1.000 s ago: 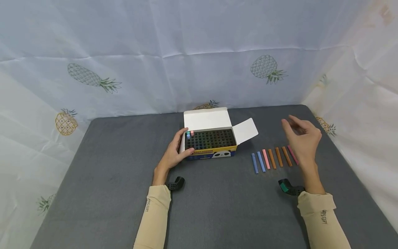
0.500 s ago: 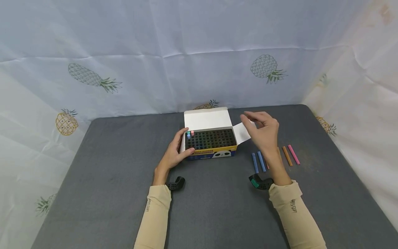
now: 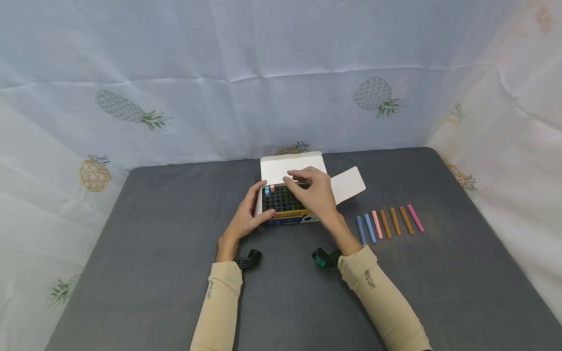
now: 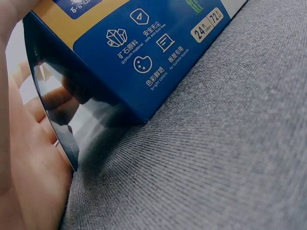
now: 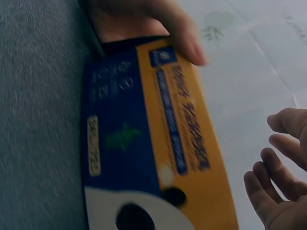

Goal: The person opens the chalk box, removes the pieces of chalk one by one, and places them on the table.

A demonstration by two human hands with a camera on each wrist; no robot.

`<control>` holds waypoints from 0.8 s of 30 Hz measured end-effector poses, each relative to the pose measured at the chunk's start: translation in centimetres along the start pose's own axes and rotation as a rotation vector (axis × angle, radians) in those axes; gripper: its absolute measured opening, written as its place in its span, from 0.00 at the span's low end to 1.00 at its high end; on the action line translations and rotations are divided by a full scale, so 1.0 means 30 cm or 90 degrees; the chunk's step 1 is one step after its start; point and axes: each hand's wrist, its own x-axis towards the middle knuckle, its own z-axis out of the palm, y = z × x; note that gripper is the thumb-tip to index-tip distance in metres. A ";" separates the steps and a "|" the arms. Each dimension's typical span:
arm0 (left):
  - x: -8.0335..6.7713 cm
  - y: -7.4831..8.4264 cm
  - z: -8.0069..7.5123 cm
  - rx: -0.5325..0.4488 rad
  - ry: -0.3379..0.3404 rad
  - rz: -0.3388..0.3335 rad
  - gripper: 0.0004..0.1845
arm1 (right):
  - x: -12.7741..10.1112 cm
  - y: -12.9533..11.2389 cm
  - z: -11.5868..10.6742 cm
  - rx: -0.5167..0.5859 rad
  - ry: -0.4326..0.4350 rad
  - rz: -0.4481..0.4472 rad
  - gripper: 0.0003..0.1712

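Observation:
A chalk box [image 3: 285,221], blue and yellow with a panda face, stands with its white lid [image 3: 281,165] up. Green [image 3: 266,187], blue [image 3: 267,193] and pink [image 3: 272,188] chalks poke out of the holes at its left end. My left hand [image 3: 243,217] grips that end, thumb at the front edge, fingers at the back corner. Over the right half of the box hovers my right hand [image 3: 315,194], fingers loosely bent; the right wrist view shows nothing between them. It hides part of the hole grid and the panda.
Right of the box lies a row of chalk sticks: two blue [image 3: 360,230], one pink [image 3: 377,224], several brown [image 3: 395,222] and one magenta [image 3: 415,218]. The box's side flap [image 3: 348,184] sticks out rightward. A pineapple-print curtain [image 3: 246,112] hangs behind the grey table [image 3: 153,273].
My right hand has swung left from the magenta chalk at the row's right end to over the box. The chalk row is uncovered. My left hand and the box have stayed put.

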 end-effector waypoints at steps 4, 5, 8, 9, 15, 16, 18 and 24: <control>-0.001 -0.003 0.002 -0.013 -0.004 0.010 0.44 | 0.003 0.003 0.052 -0.015 -0.032 0.004 0.15; -0.001 -0.003 0.002 -0.015 -0.005 0.010 0.44 | 0.003 0.003 0.061 -0.019 -0.038 0.005 0.15; 0.000 -0.005 -0.002 -0.009 -0.005 0.007 0.44 | 0.005 0.006 0.082 -0.024 -0.054 0.009 0.15; 0.000 -0.005 -0.004 -0.008 -0.006 0.006 0.43 | 0.005 0.007 0.089 -0.027 -0.059 0.009 0.15; 0.001 -0.001 -0.006 -0.010 -0.013 0.008 0.43 | 0.004 0.020 0.121 -0.058 -0.091 0.011 0.12; 0.001 0.000 -0.006 -0.010 -0.013 0.009 0.43 | 0.004 0.022 0.126 -0.068 -0.092 0.009 0.11; 0.000 -0.001 -0.006 -0.012 -0.013 0.013 0.43 | 0.004 0.025 0.136 -0.089 -0.086 0.003 0.10; -0.001 -0.002 -0.008 -0.011 -0.011 0.014 0.43 | 0.002 0.022 0.150 -0.138 -0.064 0.010 0.09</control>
